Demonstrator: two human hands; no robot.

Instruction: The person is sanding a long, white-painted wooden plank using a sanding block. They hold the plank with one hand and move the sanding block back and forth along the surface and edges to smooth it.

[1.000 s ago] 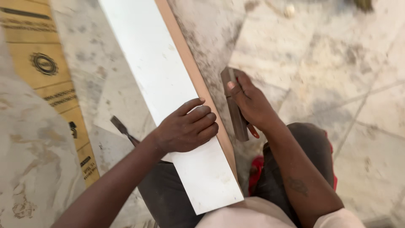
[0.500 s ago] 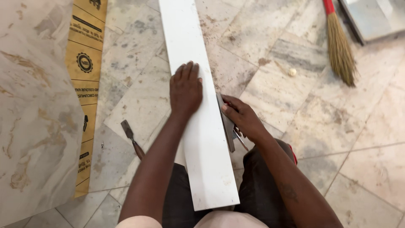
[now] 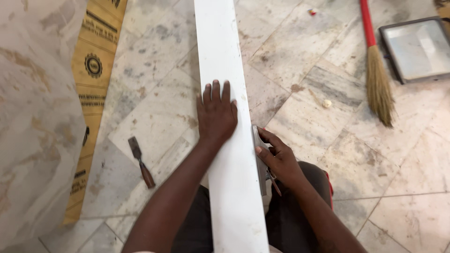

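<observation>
The white board [image 3: 229, 154] runs from the person's lap straight away across the floor [image 3: 328, 98], its near end over the dark trousers [image 3: 290, 220]. At the board's right edge, near the lap, the right hand [image 3: 279, 159] holds a flat metal block [image 3: 259, 157] against the side of the board; its fingers [image 3: 269, 138] curl round the block, thumb on the near face. What kind of tool the block is cannot be told, since the hand hides much of it. A thin red-tipped thing shows just under the wrist, too small to name.

A little farther along, the left hand [image 3: 216, 115] lies flat on top of the board, palm down, fingers [image 3: 215, 91] stretched forward and close together, gripping nothing. The forearm comes up from the lower left across the board's near part.

To the left of the board, on the floor, a chisel [image 3: 141, 161] with a brown handle lies apart from both hands. Beyond it, a yellow printed cardboard strip [image 3: 91, 89] runs along the edge of a marble slab [image 3: 33, 117] that fills the left side.

Farther off on the right, a broom [image 3: 377, 84] with a red handle lies on the tiles, and next to it, at the far right, a grey metal tray [image 3: 417, 49]. The board goes on past the top edge.
</observation>
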